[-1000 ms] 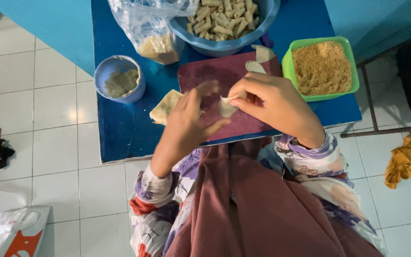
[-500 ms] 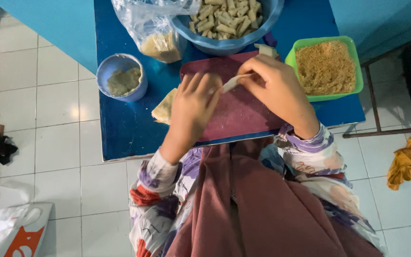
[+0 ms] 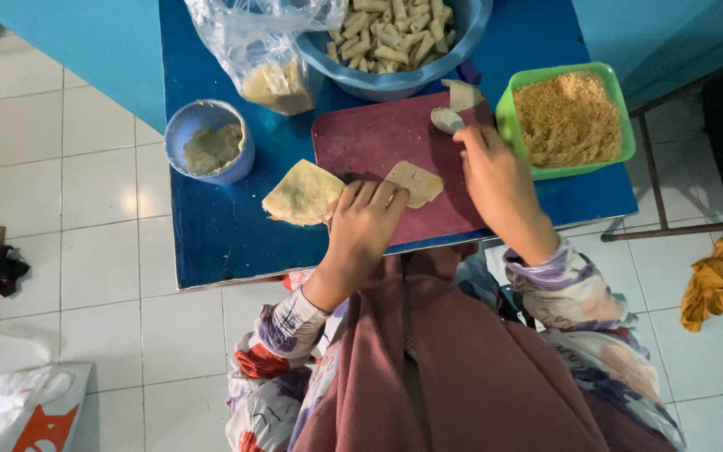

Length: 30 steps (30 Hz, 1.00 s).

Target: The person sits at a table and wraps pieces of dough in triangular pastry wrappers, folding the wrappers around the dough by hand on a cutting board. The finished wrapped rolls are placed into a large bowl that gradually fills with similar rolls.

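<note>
A small pale wrapper [image 3: 414,183] lies flat on the dark red cutting board [image 3: 378,138], near the board's front edge. The left hand [image 3: 365,224] reaches forward from a patterned sleeve [image 3: 282,351], palm down, its fingers [image 3: 374,194] held close together and flat, the tips resting at the wrapper's left edge. It grips nothing. Just to the left of those fingertips a stack of wrappers [image 3: 303,194] sits on the blue table [image 3: 211,226], touching the board's left side.

The right hand [image 3: 499,180] stretches farther up the board, its fingers curled narrowly around the handle of a spoon [image 3: 447,120] whose bowl lies at the board's upper right corner. The wrapper lies between the two hands, closer to the left.

Beside the right hand stands a green tub [image 3: 505,109] of brown crumbs. A blue bowl [image 3: 395,84] of pale rolls sits behind the board, a clear plastic bag [image 3: 257,50] beside it, and a small blue cup [image 3: 179,125] of paste farther left.
</note>
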Each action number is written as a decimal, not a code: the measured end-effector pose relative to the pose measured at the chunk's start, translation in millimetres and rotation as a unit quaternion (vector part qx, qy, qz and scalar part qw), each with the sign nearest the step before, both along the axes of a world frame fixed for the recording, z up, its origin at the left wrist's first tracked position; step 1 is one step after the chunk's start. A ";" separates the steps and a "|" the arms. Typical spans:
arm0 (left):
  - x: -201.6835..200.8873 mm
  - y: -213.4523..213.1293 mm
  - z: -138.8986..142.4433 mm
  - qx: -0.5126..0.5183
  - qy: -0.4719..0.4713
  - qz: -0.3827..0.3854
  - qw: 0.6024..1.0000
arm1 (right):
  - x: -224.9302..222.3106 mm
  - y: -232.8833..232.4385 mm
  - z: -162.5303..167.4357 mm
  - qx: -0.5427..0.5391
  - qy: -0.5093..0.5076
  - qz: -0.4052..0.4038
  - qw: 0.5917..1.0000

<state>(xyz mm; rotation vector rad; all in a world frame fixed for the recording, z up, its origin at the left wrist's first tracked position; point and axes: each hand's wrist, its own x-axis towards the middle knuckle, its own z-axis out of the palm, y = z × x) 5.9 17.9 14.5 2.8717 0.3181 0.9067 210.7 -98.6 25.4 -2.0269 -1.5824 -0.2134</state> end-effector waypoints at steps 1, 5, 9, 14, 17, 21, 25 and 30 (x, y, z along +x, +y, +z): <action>0.2 -0.1 0.4 0.002 0.001 0.003 1.000 | -0.3 4.6 -5.0 -0.023 -0.029 -0.037 0.999; 0.3 -2.9 1.2 -0.008 0.005 0.014 1.000 | -0.9 15.9 -16.7 -0.064 -0.056 -0.113 0.990; -3.2 -5.4 0.9 -0.034 -0.010 0.006 0.999 | 1.1 18.7 -9.1 0.000 -0.021 -0.044 0.999; -7.3 -8.6 -3.6 -0.038 -0.043 -0.020 0.998 | -7.9 1.0 8.3 0.026 -0.105 0.047 0.993; -8.4 -11.2 -7.0 -0.034 -0.019 -0.022 0.999 | -11.5 -11.3 15.0 -0.036 -0.026 0.126 0.991; -9.0 -13.9 -8.5 -0.040 -0.011 -0.018 0.999 | -13.9 -13.7 13.1 -0.055 -0.141 0.134 0.979; -11.7 -14.5 -6.8 -0.050 -0.006 -0.021 0.999 | -16.7 -9.0 5.1 -0.044 -0.210 0.121 0.969; -11.5 -13.4 -5.5 -0.051 -0.009 -0.021 0.998 | -9.3 -3.3 2.4 -0.035 -0.203 0.099 0.974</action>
